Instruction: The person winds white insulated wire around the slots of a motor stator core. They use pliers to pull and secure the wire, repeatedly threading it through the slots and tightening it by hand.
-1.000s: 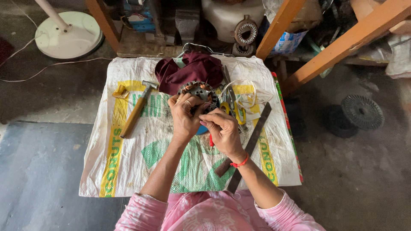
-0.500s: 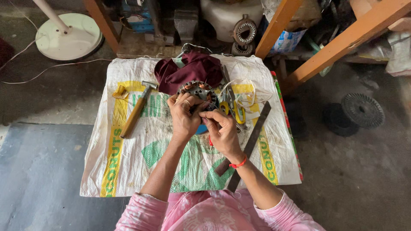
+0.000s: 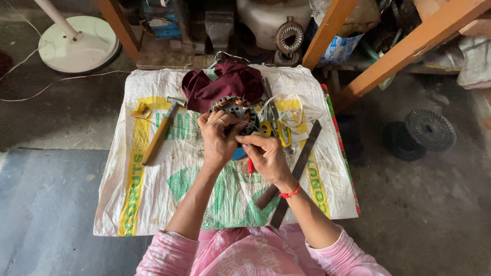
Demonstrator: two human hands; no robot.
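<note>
A round metal motor stator (image 3: pixel 234 107) with copper windings sits on a printed white sack (image 3: pixel 169 194) spread on the floor. My left hand (image 3: pixel 217 143) grips its near edge, fingers curled over the rim. My right hand (image 3: pixel 267 156) is beside it, fingers pinched at the stator's right side, with a red-handled tool (image 3: pixel 251 166) showing under the palm. A red band is on that wrist. What the right fingers pinch is too small to tell.
A wooden-handled hammer (image 3: pixel 159 134) lies left on the sack, a dark red cloth (image 3: pixel 223 82) behind the stator, yellow-handled pliers (image 3: pixel 280 134) and a long flat metal file (image 3: pixel 291 174) to the right. A white fan base (image 3: pixel 79 43), orange wooden legs (image 3: pixel 409 43) and wire spools (image 3: pixel 429 130) surround it.
Both hands stay on the stator with only slight finger shifts; the view has moved a little closer.
</note>
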